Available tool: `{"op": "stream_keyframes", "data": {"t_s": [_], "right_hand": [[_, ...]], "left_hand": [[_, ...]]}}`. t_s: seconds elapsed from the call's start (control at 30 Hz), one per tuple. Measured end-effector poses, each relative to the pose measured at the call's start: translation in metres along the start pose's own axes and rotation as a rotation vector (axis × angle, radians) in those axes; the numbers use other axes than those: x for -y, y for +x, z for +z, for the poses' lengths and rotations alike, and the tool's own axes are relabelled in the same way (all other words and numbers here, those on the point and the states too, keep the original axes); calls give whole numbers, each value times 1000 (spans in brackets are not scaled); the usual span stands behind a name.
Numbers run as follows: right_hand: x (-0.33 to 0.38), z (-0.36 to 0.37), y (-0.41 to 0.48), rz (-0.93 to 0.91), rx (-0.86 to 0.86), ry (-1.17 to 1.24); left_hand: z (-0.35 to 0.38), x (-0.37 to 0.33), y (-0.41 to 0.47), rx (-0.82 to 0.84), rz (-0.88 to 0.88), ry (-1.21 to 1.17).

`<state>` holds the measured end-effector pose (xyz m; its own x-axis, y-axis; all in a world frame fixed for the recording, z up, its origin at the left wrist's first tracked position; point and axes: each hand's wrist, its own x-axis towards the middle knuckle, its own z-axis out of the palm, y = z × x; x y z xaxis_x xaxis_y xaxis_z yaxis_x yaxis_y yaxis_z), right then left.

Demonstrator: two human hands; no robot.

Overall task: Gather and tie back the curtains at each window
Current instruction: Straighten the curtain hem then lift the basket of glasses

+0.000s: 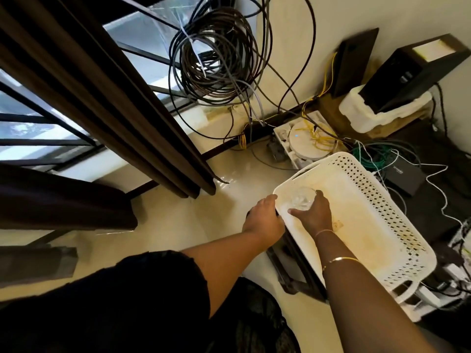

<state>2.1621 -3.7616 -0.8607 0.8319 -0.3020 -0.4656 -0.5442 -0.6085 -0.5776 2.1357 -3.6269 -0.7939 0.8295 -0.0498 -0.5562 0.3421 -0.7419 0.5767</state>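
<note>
Left hand [265,220]: curled over the near-left rim of the white basket [397,200], thumb on top of the edge, fingers wrapped down its outer side.
Right hand [312,215]: inside the basket at its left end, thumb and fingers curved round a clear cup [302,201] – the grip is loose-looking, though how tightly it closes cannot be told.
Curtain [114,98]: dark brown, hanging in loose folds across the left of the scene, untied; its hem ends on the pale floor [178,225] just left of the hands, touched by neither.
Window [38,128]: behind the curtain at far left, with dark bars across bright glass.
Cable coil [214,59]: a thick loop of dark cables hanging by the window's right edge, loose strands trailing down the wall.
Round white device [308,141]: on the floor beyond the basket, yellow wires lying over it.
Basket position: tilted, perforated long wall on the right – it rests over a dark frame [295,263].
Black boxes [407,72]: upright at far right, one seated in white foam [377,115].
Green cables [369,159]: tangled just beyond the basket's far-right corner.
</note>
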Motion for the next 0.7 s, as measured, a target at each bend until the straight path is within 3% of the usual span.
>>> {"op": "stream_keyframes", "data": {"t_s": [0.17, 0.27, 0.53, 0.7], "right_hand": [[5, 3, -4, 82, 71, -57], [16, -1, -12, 66, -5, -125], [69, -19, -66, -163, -188, -250], [126, -8, -103, -313, -166, -201]], "left_hand": [[-7, 0, 0, -22, -25, -20], [-15, -3, -5, -50, -24, -34], [-63, 7, -37, -89, -48, -14], [-114, 30, -69, -173, -65, -52]]}}
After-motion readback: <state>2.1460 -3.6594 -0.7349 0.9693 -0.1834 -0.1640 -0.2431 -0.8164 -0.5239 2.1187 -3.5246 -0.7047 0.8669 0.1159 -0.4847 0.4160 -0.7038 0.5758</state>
